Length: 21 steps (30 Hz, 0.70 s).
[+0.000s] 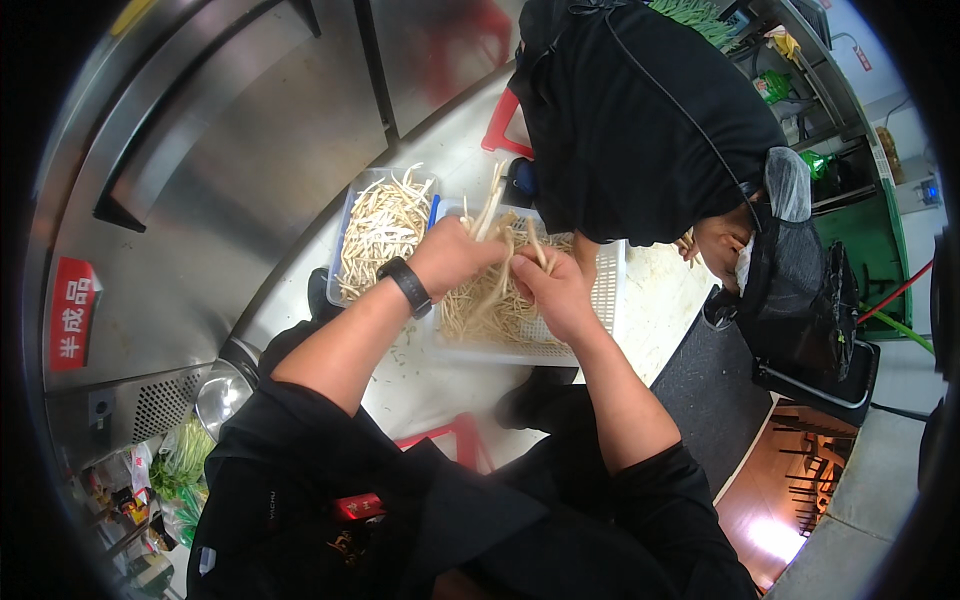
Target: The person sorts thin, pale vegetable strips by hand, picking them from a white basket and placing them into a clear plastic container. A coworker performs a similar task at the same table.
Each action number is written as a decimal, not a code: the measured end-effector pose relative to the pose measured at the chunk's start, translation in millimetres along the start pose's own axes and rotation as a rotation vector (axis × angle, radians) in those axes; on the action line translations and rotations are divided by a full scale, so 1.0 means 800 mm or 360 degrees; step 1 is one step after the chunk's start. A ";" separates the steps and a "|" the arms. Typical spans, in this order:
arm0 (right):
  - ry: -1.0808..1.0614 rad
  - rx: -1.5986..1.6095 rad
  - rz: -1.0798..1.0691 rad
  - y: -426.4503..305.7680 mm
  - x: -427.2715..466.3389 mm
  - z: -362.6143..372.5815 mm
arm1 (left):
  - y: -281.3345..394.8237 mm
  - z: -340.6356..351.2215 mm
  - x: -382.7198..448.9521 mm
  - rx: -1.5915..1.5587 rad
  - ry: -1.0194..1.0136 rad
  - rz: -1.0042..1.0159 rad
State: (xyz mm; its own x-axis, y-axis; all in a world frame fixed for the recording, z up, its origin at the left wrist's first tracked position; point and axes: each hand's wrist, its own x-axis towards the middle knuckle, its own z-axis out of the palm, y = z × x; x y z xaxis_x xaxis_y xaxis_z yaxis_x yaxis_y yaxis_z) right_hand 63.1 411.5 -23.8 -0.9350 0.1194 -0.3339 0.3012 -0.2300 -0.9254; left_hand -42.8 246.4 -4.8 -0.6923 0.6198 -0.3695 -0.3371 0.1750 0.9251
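Observation:
My left hand (455, 255), with a black watch on its wrist, grips several long pale root-like stalks (491, 201) that point up and away. Close beside it, my right hand (556, 292) pinches a thinner brownish stalk (535, 238) between thumb and fingers. Both hands are above a white perforated plastic basket (619, 289), where a tangled heap of thin tan stalks (476, 311) lies. Some strands between my hands are blurred. To the left, a clear plastic tub (344, 225) holds whiter stalks (386, 225).
A person in black (645, 127) bends over the basket's far right, one forearm (586, 259) reaching into it. Steel cabinet doors (247, 150) line the left. Red stools (499, 131) stand beyond and below me. A steel bowl (223, 394) and leafy vegetables (180, 461) are lower left; a dark mat (716, 397) lies right.

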 end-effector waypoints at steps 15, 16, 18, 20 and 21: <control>0.0325 -0.0597 -0.0305 0.002 -0.009 0.018 | -0.010 0.015 -0.006 0.0596 0.0012 0.0208; 0.0333 -0.0593 -0.0280 0.001 -0.008 0.017 | -0.009 0.014 -0.005 0.0579 0.0022 0.0223; 0.0367 -0.0521 -0.0246 0.000 -0.006 0.012 | -0.009 0.011 -0.003 0.0551 0.0075 0.0184; 0.0431 -0.0392 -0.0181 -0.005 -0.004 0.003 | -0.007 0.000 0.000 0.0512 0.0153 0.0087; 0.0386 -0.0240 -0.0155 -0.007 -0.003 -0.001 | -0.007 -0.004 0.001 0.0265 0.0117 0.0055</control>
State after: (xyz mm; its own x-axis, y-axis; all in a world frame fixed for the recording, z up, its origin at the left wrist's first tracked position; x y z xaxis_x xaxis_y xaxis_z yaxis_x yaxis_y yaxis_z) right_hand 63.5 413.5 -18.2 -0.8943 0.3653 -0.2584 0.2535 -0.0620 -0.9653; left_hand -44.0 243.5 -10.6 -0.7484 0.5711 -0.3372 -0.2062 0.2829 0.9367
